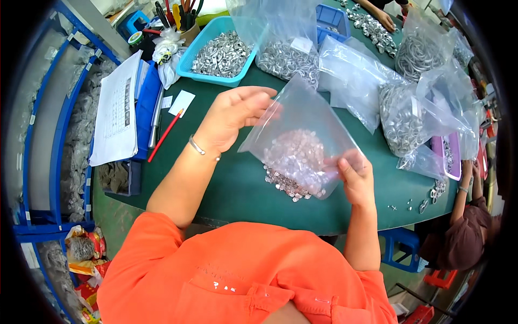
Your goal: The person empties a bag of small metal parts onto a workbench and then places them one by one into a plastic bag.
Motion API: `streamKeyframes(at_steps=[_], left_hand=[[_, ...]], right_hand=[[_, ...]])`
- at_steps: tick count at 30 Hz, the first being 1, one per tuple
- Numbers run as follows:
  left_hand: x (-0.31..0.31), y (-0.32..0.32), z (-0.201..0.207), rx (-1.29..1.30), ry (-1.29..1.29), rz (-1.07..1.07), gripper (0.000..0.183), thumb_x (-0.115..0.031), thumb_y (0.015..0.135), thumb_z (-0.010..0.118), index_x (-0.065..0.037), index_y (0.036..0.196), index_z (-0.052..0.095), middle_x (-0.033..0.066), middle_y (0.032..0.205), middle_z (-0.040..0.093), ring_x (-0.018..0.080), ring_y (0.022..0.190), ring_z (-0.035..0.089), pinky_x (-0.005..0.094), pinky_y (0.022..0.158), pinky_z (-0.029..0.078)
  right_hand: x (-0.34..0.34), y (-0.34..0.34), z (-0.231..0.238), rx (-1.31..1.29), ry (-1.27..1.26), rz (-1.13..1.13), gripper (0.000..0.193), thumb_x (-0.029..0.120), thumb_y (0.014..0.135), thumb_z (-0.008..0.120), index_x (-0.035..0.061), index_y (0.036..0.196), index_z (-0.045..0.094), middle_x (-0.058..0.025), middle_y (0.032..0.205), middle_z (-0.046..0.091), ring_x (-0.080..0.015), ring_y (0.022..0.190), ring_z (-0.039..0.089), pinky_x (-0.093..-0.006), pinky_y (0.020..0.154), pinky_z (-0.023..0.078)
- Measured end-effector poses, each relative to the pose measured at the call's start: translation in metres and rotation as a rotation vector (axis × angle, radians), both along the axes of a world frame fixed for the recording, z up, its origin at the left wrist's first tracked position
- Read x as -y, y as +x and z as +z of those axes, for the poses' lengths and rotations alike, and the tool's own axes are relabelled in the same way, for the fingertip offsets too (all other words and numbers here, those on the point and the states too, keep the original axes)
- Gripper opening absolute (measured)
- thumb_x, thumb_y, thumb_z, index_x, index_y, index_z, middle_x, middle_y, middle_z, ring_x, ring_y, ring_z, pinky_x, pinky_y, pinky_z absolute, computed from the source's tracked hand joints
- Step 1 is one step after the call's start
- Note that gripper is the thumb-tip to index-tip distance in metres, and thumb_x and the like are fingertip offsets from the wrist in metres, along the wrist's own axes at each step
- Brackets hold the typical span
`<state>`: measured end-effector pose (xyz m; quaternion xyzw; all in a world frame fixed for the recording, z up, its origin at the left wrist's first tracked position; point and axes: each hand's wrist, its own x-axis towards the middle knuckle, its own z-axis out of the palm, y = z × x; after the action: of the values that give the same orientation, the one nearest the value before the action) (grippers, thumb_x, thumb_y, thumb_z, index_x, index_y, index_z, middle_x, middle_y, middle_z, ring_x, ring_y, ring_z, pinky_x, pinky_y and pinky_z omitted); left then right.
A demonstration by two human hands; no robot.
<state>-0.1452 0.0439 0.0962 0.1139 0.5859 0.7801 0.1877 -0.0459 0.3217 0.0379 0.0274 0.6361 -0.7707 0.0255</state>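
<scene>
A clear plastic bag [310, 110] is tilted over a pile of small shiny metal pieces [283, 182] on the green table. Much of the pile shows blurred through the film; I cannot tell whether any pieces are inside the bag. My right hand [356, 175] pinches the bag's lower right edge between thumb and fingers. At the bag's upper left edge is my left hand [234, 113], its fingers stretched out and apart, the tips partly seen through the film.
Beyond my hands stand a turquoise basket [233, 81] of metal parts and a bag of rings [288, 62]. More filled bags [402, 116] lie to the right. A red pencil [165, 136] and papers [118, 110] lie left. Other people's hands [384, 20] work at the far side and right.
</scene>
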Motion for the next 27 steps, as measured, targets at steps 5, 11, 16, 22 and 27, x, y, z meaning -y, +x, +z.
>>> streamKeyframes(at_steps=[5,11,16,22,27], left_hand=[[-0.029,-0.008,0.006,-0.231,-0.306,0.024,0.023,-0.013,0.091,0.057,0.000,0.110,0.060,0.0045,0.082,0.064,0.0073,0.066,0.059,0.0206,0.061,0.047],[-0.049,-0.011,-0.024,-0.577,-0.314,0.566,0.016,-0.019,0.094,0.055,-0.003,0.095,0.057,-0.0019,0.065,0.057,0.0042,0.045,0.046,0.0195,0.041,0.034],[-0.033,0.007,-0.027,0.103,-0.197,-0.067,0.020,-0.008,0.084,0.066,-0.005,0.099,0.052,0.0033,0.070,0.059,0.0057,0.045,0.048,0.0193,0.039,0.036],[-0.015,0.020,-0.033,0.251,-0.005,0.095,0.021,-0.006,0.084,0.065,-0.004,0.095,0.047,0.0057,0.067,0.055,0.0054,0.043,0.042,0.0195,0.036,0.030],[-0.006,0.022,-0.047,0.196,-0.097,0.318,0.015,-0.004,0.084,0.062,-0.003,0.092,0.050,0.0052,0.067,0.056,0.0050,0.045,0.042,0.0191,0.037,0.029]], right_hand=[[0.004,0.003,0.003,-0.023,0.120,0.079,0.018,0.016,0.088,0.062,0.0006,0.095,0.057,-0.0095,0.092,0.067,-0.0161,0.087,0.061,-0.0284,0.079,0.047],[0.029,0.001,-0.013,0.027,-0.118,-0.086,0.020,0.015,0.087,0.064,0.0023,0.101,0.058,-0.0054,0.091,0.065,-0.0107,0.076,0.057,-0.0256,0.071,0.046],[0.026,-0.020,0.005,-0.180,0.041,-0.410,0.008,0.010,0.094,0.053,0.0045,0.090,0.057,0.0004,0.063,0.052,-0.0063,0.054,0.049,-0.0189,0.050,0.039],[-0.017,-0.094,0.043,-0.746,0.852,-0.737,0.018,-0.002,0.087,0.051,0.0018,0.103,0.060,-0.0101,0.081,0.057,-0.0217,0.072,0.058,-0.0332,0.063,0.046],[-0.045,-0.152,0.065,-0.897,1.228,-0.929,0.040,-0.005,0.082,0.049,0.0108,0.117,0.060,-0.0107,0.094,0.058,-0.0206,0.081,0.057,-0.0291,0.068,0.045]])
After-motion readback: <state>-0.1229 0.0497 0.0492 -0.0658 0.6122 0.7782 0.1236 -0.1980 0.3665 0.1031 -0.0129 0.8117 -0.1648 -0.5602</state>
